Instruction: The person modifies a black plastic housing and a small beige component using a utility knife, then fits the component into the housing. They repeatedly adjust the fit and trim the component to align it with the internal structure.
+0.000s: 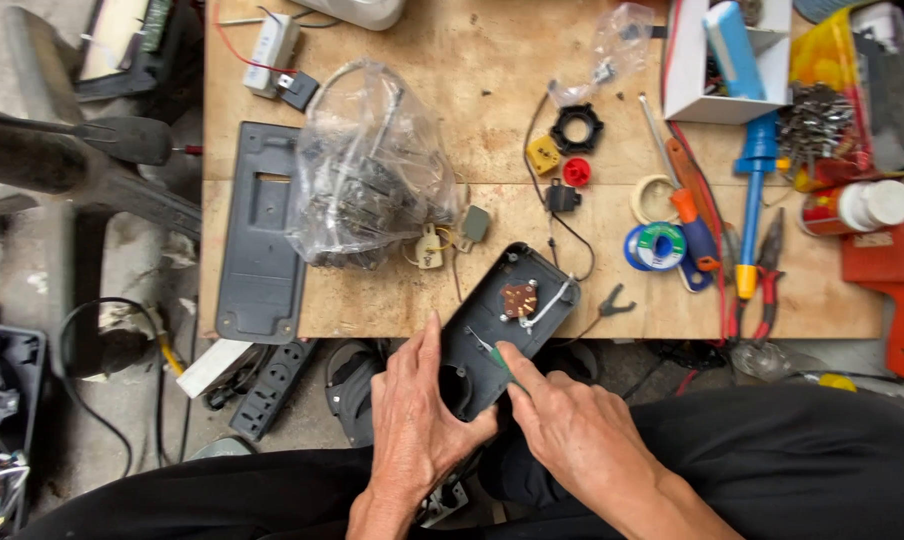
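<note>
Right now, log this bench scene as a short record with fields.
Setting: wooden workbench, seen from above
Left hand: grips the lower edge of a dark plastic housing
Right hand: holds a thin green-handled tool with its tip inside the housing
Inside housing: a brown round part and a white wire
Left of housing: clear plastic bag of parts, grey flat panel
Right of housing: solder spool, red-handled pliers, blue-handled screwdriver

A repair workshop: scarred plywood bench (452, 150) strewn with screwdrivers (755, 190), pliers (767, 270), solder spool (658, 246).
</note>
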